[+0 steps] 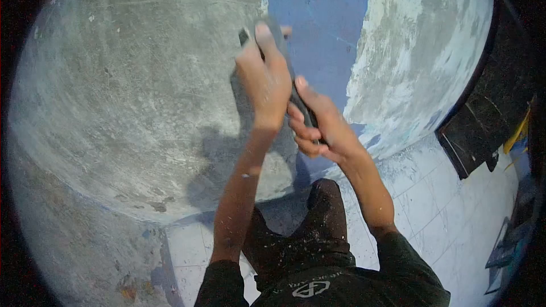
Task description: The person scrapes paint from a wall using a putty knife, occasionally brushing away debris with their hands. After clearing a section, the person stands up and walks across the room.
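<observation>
A dark, long-bodied tool (pixel 300 99) is held at a slant against the painted wall (pixel 318 0). My left hand (pixel 264 82) is closed round its upper end, slightly blurred by motion. Lower down, my right hand (pixel 325 122) wraps its fingers round the tool's rear part. The tool's working end is mostly hidden behind my left hand, so its exact kind cannot be made out. It lies near the edge where a blue painted strip meets bare grey plaster.
To the right of the blue strip the wall has whitish, patchy paint. Pale tiles (pixel 424 193) with dust cover the floor below, with rough concrete (pixel 85 233) at left. A dark panel (pixel 472 131) and a yellow item (pixel 517 131) stand at right.
</observation>
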### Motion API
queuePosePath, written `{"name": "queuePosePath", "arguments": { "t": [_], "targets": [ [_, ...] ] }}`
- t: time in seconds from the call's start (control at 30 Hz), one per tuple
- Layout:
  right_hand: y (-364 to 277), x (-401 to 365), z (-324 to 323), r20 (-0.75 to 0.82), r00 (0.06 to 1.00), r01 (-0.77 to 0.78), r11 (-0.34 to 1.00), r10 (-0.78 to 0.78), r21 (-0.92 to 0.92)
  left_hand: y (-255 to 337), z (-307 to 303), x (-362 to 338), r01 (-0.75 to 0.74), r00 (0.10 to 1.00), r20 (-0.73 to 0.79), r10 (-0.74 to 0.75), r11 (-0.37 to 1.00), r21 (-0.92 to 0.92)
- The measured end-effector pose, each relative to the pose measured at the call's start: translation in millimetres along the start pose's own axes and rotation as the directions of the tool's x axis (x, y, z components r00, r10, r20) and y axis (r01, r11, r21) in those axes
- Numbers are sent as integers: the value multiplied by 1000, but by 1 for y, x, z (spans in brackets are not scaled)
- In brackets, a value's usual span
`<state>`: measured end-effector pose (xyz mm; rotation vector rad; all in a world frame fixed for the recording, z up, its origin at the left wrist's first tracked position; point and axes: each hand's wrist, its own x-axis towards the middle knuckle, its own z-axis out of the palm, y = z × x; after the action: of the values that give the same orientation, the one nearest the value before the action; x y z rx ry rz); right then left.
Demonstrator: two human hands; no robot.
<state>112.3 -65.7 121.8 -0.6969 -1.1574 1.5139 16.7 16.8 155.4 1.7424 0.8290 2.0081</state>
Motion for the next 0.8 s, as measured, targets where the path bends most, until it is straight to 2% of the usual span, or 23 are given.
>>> {"name": "queuePosePath", "arguments": {
  "t": [0.07,0.17,0.27,0.37,0.5,0.53,0.57,0.6,0.63,0.7,0.8],
  "targets": [
    [-15,7,10,-5,998,59,998,-59,14,18,-2,23,1,998,63,-2,1000,5],
    [-9,3,6,-10,999,45,998,-45,-32,7,0,14,-62,998,17,63,998,-18],
    [7,2,1,-10,1000,-12,1000,12,-8,-2,-5,-4,9,999,39,-9,1000,3],
    [-15,7,11,1,1000,7,1000,-7,21,10,-3,21,-74,997,26,74,997,1],
    [-16,5,7,12,999,30,999,-30,-25,13,-4,24,-40,999,28,39,999,35],
    [-6,-4,5,-18,999,-44,999,43,-6,0,-2,7,-36,999,19,35,999,25],
    [3,-6,2,-9,999,-47,999,47,-2,-7,-3,-6,-28,1000,7,28,1000,14],
    [12,-7,-1,-1,999,-53,999,53,1,-11,-5,-12,42,998,39,-44,999,31],
    [13,-6,0,3,998,-59,998,59,8,-11,-6,-8,6,999,33,-7,1000,22],
    [3,1,7,-26,1000,7,1000,-7,-21,-6,-4,8,-57,998,37,56,998,3],
    [-26,18,14,-2,997,80,997,-80,-8,23,-1,38,-1,999,32,1,1000,22]
  ]
}}
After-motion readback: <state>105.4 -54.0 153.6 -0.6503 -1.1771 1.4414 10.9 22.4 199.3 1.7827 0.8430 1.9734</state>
